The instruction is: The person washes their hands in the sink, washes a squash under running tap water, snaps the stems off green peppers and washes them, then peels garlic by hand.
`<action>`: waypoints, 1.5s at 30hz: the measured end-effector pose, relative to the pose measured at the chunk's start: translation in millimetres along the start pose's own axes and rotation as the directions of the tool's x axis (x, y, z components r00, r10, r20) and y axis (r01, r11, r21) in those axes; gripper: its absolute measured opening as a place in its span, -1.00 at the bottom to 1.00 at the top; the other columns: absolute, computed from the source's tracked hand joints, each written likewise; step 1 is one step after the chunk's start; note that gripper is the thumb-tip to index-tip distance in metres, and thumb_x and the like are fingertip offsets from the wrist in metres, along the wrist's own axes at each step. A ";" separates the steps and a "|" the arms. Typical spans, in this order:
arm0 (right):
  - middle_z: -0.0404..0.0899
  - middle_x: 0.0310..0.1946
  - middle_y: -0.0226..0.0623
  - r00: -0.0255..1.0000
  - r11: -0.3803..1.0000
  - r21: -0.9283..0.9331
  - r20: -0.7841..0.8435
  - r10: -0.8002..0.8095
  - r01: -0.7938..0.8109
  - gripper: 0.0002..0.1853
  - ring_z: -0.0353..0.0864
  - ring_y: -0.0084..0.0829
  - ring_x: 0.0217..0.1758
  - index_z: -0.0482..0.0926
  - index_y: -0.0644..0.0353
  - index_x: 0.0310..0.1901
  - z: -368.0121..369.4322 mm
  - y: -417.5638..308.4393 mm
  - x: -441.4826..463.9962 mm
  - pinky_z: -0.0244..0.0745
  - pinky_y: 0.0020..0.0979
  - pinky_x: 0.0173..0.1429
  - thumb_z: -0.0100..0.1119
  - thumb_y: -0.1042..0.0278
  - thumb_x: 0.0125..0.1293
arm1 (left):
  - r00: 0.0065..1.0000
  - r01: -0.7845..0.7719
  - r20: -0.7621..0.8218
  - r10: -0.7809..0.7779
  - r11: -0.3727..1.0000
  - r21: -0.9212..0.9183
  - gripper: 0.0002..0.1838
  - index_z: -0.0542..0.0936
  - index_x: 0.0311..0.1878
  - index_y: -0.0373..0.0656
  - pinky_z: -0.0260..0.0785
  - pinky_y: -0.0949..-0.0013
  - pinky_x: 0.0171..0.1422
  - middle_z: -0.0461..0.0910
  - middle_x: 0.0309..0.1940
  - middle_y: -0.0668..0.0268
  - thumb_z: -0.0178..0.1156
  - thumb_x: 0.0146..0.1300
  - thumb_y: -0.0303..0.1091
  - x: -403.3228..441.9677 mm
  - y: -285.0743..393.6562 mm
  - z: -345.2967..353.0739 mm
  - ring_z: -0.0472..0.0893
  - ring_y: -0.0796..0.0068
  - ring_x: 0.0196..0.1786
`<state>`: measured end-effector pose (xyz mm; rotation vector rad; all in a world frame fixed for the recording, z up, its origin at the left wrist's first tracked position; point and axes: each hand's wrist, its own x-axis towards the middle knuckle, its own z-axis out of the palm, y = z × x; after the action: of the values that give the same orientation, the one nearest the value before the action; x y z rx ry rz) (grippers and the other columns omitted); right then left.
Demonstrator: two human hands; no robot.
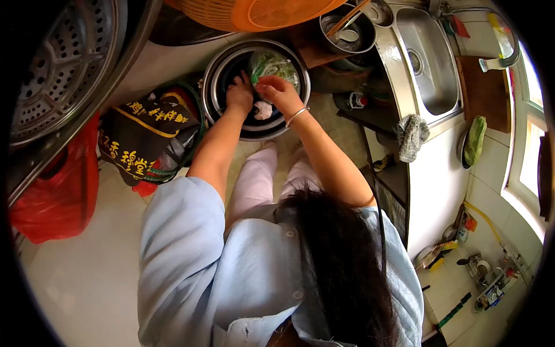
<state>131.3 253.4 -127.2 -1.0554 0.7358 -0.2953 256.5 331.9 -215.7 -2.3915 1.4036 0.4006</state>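
Note:
Both hands reach into a round metal-rimmed basin [211, 75] with a dark inside. My left hand [239, 92] is at the left part of the basin, its fingers spread and pointing down, with nothing seen in it. My right hand [277, 92], with a bangle at the wrist, is over the basin's right side, fingers bent beside a clear plastic bag of green vegetables [276, 65]. Whether it grips the bag cannot be made out. A small crumpled whitish thing [263, 110] lies between the hands.
An orange basket [272, 14] is beyond the basin. Right of it are a metal pot [363, 39] with utensils, a sink [428, 63] and a grey cloth [412, 137]. A black bag [136, 139] and red bag [63, 191] are at left.

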 end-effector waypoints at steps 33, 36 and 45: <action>0.47 0.00 -0.25 0.959 0.906 0.348 -0.063 0.277 -0.239 -0.50 0.54 -0.43 -0.21 0.24 0.25 0.22 21.1 -75.7 -87.6 0.51 -0.39 -0.28 0.01 0.20 0.33 | 0.968 0.141 -0.016 0.251 -0.596 -0.790 -0.38 0.22 0.27 -0.07 0.49 0.38 -0.03 0.46 -0.02 0.33 0.07 0.11 -0.67 -140.5 8.3 -153.5 0.54 0.47 -0.06; 0.43 0.09 -0.23 0.983 0.933 0.352 -0.182 -0.015 0.079 -0.50 0.41 -0.45 0.07 0.23 0.27 0.27 -13.0 -72.4 -99.8 0.35 -0.50 0.06 -0.03 0.23 0.36 | 0.931 0.205 -0.001 0.364 -0.528 -0.824 -0.40 0.23 0.26 -0.05 0.53 0.40 -0.11 0.44 0.01 0.37 0.08 0.14 -0.64 -137.5 51.2 -181.1 0.50 0.51 0.00; 0.53 -0.27 -0.50 0.846 0.912 0.277 -0.519 -0.124 0.303 -0.68 0.48 -0.68 -0.34 0.46 0.13 -0.02 -136.6 -104.7 -162.6 0.37 -0.64 -0.41 -0.10 0.09 0.40 | 0.871 0.096 -0.081 0.484 -0.329 -0.939 -0.60 0.38 0.08 -0.14 0.45 0.49 -0.28 0.52 -0.17 0.38 0.14 0.15 -0.58 -112.5 192.5 -221.3 0.55 0.56 -0.24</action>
<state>-66.9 199.8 -9.4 -0.7198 0.9759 -0.8886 49.7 238.6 1.6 -2.3755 1.3592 3.2059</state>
